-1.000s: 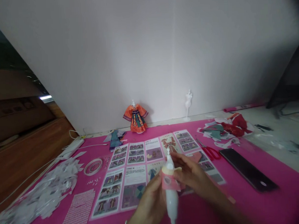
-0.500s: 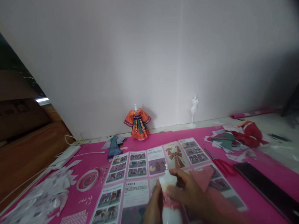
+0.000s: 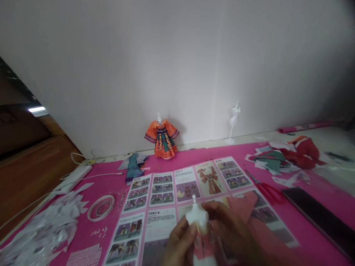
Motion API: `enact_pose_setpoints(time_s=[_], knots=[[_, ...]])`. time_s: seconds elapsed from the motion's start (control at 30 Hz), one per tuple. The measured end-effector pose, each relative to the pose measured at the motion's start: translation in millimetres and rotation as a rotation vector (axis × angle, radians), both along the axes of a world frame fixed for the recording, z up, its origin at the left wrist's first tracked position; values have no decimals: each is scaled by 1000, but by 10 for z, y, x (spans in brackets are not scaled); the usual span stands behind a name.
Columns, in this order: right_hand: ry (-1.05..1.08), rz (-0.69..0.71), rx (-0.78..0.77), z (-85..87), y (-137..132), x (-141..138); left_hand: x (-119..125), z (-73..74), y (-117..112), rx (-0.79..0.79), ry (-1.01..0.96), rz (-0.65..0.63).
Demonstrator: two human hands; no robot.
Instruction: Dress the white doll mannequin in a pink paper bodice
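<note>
Upright between my hands at the bottom centre stands a small white mannequin [image 3: 198, 217]. A strip of pink fabric [image 3: 204, 247] lies around its waist. My left hand [image 3: 179, 242] is closed on the mannequin's left side in view, its thumb pressed on the front of the torso at the fabric's upper edge. Curled round the other side is my right hand [image 3: 231, 228], fingers at the mannequin's shoulder and side, the tips partly hidden. Beneath both hands spreads a printed instruction sheet [image 3: 166, 223]. Pink fabric pieces [image 3: 242, 206] lie on it beside my right hand.
Red-handled scissors [image 3: 266, 190] and a long dark bar [image 3: 319, 221] lie to the right, fabric scraps [image 3: 284, 155] behind them. A dressed mannequin [image 3: 162, 137] and a bare mannequin [image 3: 234, 120] stand by the wall. At left are tape rolls [image 3: 101, 208], plastic bags [image 3: 38, 241] and a power strip [image 3: 75, 178].
My right thumb has moved off the mannequin's front to its side. My left thumb now presses on the front, and the pink fabric hangs lower. The view has shifted slightly.
</note>
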State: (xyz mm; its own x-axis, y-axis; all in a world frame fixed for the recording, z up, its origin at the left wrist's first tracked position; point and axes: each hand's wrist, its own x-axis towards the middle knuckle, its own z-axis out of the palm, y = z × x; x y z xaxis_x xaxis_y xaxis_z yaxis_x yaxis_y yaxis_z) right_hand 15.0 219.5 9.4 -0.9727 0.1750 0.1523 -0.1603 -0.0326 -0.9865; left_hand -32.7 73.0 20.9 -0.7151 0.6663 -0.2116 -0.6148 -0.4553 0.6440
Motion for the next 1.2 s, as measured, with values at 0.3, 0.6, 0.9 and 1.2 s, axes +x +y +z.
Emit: enact_pose_setpoints(time_s=[0.3,0.6,0.9,1.2], knots=[[-105,-105,89,136,-77,54,2,-63,-24,2,4,-10],[222,-269,347,-57,-57,26,3,-40,3,-72,57,99],[160,-216,444,28,-90,52,-77,-132,-23,-303,294,128],[-136,-44,-178,134,60,36,-6,-70,-23,-388,364,145]])
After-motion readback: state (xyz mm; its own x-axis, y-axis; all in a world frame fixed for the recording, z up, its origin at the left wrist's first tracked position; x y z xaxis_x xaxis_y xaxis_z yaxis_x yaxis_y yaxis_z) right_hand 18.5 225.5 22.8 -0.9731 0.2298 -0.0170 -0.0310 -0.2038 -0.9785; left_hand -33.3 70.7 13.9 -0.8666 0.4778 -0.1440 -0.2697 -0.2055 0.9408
